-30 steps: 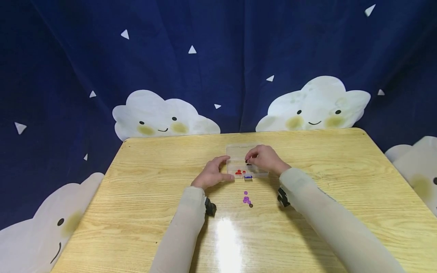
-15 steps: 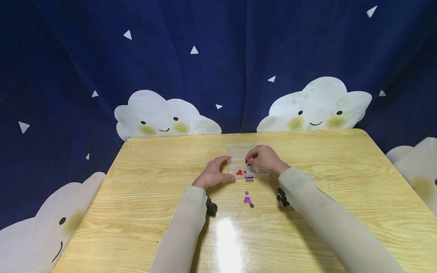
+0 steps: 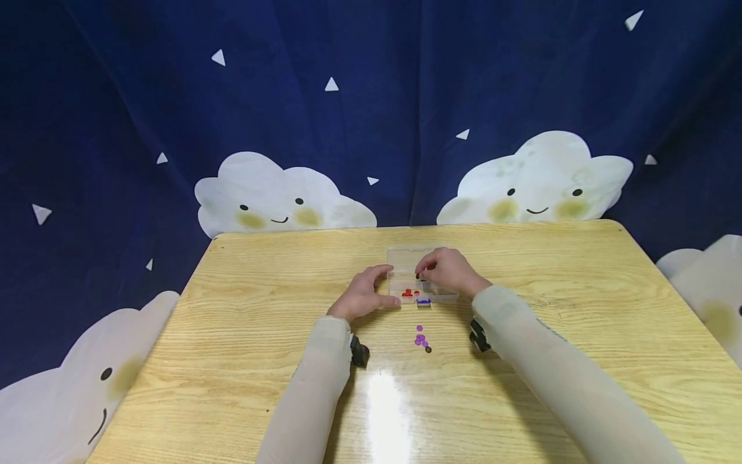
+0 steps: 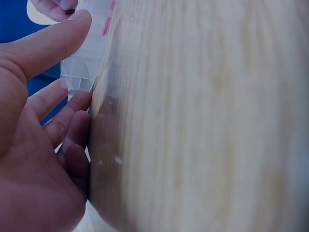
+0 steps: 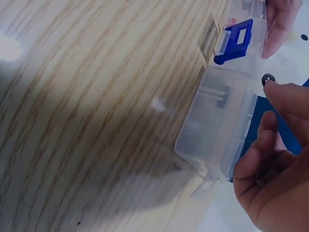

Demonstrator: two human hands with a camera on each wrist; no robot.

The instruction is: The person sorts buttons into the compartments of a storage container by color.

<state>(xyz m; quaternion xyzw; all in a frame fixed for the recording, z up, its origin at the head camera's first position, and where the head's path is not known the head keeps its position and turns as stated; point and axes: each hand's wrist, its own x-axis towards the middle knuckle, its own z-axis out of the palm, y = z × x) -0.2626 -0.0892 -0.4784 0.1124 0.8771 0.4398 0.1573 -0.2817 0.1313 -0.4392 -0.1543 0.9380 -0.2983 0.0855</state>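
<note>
Head view high, facing forward-down across table (image 3: 232, 335); wrist views low, close, sideways, sharing clear box (image 5: 207, 128).

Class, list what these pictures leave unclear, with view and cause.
Purple discs: head view; too small and clustered to count.
Black button: head view; too small to show its holes.
Clear box: head view; right hand hides part of its right side.
Red pieces: left wrist view; blurred, cut off by top edge.
Left hand: right wrist view; partly cut off by top edge.
</note>
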